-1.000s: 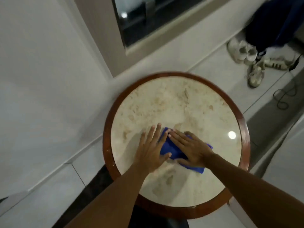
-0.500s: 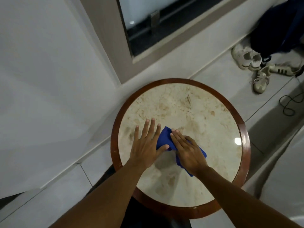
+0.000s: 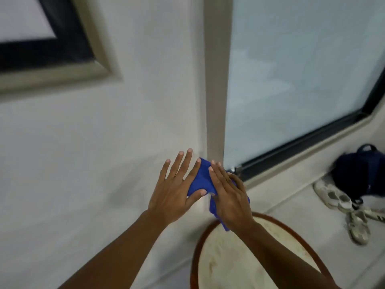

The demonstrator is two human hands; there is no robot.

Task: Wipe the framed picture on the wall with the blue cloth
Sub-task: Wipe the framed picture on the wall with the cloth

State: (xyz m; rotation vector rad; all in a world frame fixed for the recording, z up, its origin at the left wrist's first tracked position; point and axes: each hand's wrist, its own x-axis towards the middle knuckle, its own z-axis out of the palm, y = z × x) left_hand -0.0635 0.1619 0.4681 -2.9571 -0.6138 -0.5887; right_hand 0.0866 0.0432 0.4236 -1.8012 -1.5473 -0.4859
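Observation:
The blue cloth (image 3: 200, 180) is up in the air above the far-left edge of the round table, held between both hands. My left hand (image 3: 174, 196) has its fingers spread, with the thumb and index finger against the cloth's left side. My right hand (image 3: 231, 198) lies over the cloth's right part, and a corner of the cloth hangs below it. The framed picture (image 3: 62, 74), with a beige frame and a dark inner border, hangs on the white wall at the upper left, well above and to the left of both hands. Only its lower right corner shows.
A round marble-topped table with a brown wooden rim (image 3: 194, 257) stands below my hands. A large frosted window (image 3: 291, 80) with a dark sill fills the right. On the floor at the far right lie several white shoes (image 3: 338, 198) and a dark bag (image 3: 360, 174).
Both hands have lifted the cloth off the tabletop and the view has tilted up, bringing the wall and the corner of the picture frame into view.

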